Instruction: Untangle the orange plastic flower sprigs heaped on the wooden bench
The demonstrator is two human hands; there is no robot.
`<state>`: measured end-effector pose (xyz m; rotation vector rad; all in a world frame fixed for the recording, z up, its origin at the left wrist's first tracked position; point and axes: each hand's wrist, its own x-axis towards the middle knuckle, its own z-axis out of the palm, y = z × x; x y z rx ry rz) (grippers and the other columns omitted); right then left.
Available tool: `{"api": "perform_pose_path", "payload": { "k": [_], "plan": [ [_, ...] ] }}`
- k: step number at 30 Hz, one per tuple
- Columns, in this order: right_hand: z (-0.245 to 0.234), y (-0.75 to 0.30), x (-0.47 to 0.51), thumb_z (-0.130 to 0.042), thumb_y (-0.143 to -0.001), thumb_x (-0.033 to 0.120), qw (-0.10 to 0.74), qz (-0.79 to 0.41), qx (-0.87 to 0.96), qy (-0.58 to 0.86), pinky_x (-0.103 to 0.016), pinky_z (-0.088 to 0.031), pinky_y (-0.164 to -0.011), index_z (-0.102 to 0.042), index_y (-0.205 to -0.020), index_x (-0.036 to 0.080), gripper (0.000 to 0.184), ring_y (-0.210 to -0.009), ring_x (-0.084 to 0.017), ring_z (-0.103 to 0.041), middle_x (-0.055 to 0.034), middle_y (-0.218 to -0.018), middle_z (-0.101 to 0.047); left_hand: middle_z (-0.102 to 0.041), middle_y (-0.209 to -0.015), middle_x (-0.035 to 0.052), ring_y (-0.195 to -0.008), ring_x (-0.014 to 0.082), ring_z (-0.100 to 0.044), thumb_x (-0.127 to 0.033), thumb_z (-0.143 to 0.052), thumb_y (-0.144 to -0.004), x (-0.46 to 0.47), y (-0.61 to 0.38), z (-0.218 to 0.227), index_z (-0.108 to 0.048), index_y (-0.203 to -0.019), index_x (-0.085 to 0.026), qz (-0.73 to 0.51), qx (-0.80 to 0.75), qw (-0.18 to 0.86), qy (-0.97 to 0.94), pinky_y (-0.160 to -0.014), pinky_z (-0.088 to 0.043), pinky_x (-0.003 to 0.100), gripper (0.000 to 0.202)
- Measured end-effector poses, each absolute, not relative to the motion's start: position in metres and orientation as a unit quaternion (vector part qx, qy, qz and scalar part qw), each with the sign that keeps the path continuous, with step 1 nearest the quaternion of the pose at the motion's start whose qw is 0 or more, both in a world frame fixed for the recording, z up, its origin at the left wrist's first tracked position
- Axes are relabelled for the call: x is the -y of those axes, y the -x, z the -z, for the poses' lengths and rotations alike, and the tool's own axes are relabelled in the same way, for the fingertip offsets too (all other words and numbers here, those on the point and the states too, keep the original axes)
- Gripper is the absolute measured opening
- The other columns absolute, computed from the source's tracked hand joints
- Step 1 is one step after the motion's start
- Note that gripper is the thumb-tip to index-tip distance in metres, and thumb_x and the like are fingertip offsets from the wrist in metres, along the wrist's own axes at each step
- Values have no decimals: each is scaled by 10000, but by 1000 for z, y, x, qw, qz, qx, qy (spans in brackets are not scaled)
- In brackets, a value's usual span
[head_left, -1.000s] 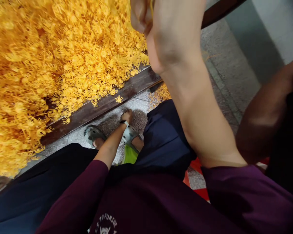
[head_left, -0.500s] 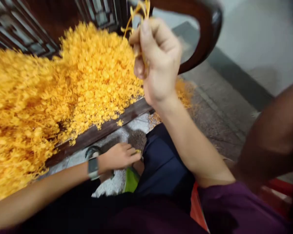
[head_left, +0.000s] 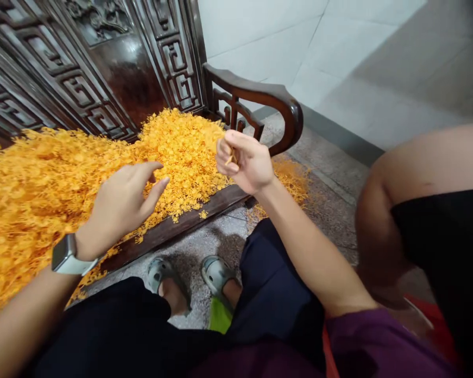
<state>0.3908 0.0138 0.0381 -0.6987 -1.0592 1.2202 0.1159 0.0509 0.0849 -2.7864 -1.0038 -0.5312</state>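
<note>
A large heap of orange-yellow flower-like pieces with thin stalks [head_left: 181, 147] covers the seat of a dark carved wooden bench [head_left: 224, 199]. My right hand [head_left: 248, 160] is closed around a few of these stalked pieces, held above the heap's right end near the armrest. Part of what it grips is hidden by the fingers. My left hand [head_left: 124, 197], with a watch [head_left: 68, 254] on its wrist, hovers over the front of the heap. Its thumb and forefinger are apart, and nothing shows between them; the other fingers are partly hidden.
The bench's curved armrest [head_left: 294, 118] rises beyond my right hand. Thin orange bits [head_left: 294, 181] lie piled on the floor beside it. My feet in clogs [head_left: 216, 273] stand below the bench edge, near something bright green [head_left: 219, 317]. Another person's leg [head_left: 382, 194] is at the right.
My left hand has moved from low over my lap up to the heap, and its fingers have opened. My right hand has come lower, still holding stalks. The view has tilted up.
</note>
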Motion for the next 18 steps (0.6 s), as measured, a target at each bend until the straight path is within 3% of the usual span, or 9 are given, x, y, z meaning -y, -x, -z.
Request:
{"api": "perform_pose_path", "payload": {
  "k": [4, 6, 7, 9, 12, 15, 18],
  "plan": [
    [-46, -379, 7, -688, -920, 509, 502, -673, 508, 191, -249, -243, -415, -444, -695, 213, 445, -438, -52, -222, 55, -618, -402, -608, -1440, 186, -1305, 347, -586, -454, -693, -961, -28, -110, -81, -471, -1513, -174, 272, 298, -3, 915, -1095, -468, 523, 657],
    [-46, -369, 13, -679, -941, 461, 448, -715, 519, 140, -248, -244, -416, -478, -708, 196, 406, -413, -40, -245, 47, -623, -448, -563, -1512, 187, -1360, 332, -557, -459, -730, -942, -21, -112, -81, -434, -1539, -174, 293, 286, -92, 908, -1129, -451, 511, 725],
    [-45, -364, 15, -682, -943, 437, 431, -727, 521, 124, -248, -248, -417, -499, -723, 189, 379, -407, -38, -265, 41, -634, -470, -611, -1462, 173, -1311, 309, -597, -456, -709, -961, -17, -114, -81, -494, -1492, -173, 293, 282, -153, 901, -1102, -474, 483, 639],
    [-45, -354, 17, -714, -913, 421, 423, -734, 519, 112, -250, -274, -426, -540, -768, 180, 331, -423, -51, -334, 28, -660, -500, -757, -1168, 121, -1055, 242, -709, -437, -624, -1023, -12, -117, -78, -661, -1262, -169, 278, 288, -287, 870, -962, -536, 403, 361],
    [-45, -347, 14, -760, -833, 520, 458, -718, 508, 131, -268, -352, -468, -593, -863, 181, 379, -512, -102, -445, 11, -692, -523, -730, -729, 42, -689, 172, -685, -448, -560, -1057, -6, -115, -71, -715, -975, -175, 262, 309, -453, 794, -751, -538, 327, 325],
    [-46, -347, 11, -696, -825, 680, 514, -681, 492, 172, -286, -403, -516, -614, -948, 193, 509, -588, -140, -483, 2, -707, -527, -675, -637, 16, -594, 154, -651, -484, -580, -1043, -4, -107, -64, -718, -990, -175, 277, 314, -544, 727, -670, -528, 303, 343],
    [-46, -343, 9, -662, -843, 711, 540, -644, 493, 224, -291, -439, -569, -635, -1028, 193, 551, -666, -158, -525, -16, -766, -561, -617, -572, -7, -532, 151, -619, -512, -541, -1054, -4, -100, -61, -714, -1024, -181, 287, 321, -584, 688, -607, -520, 294, 375]
  ]
}}
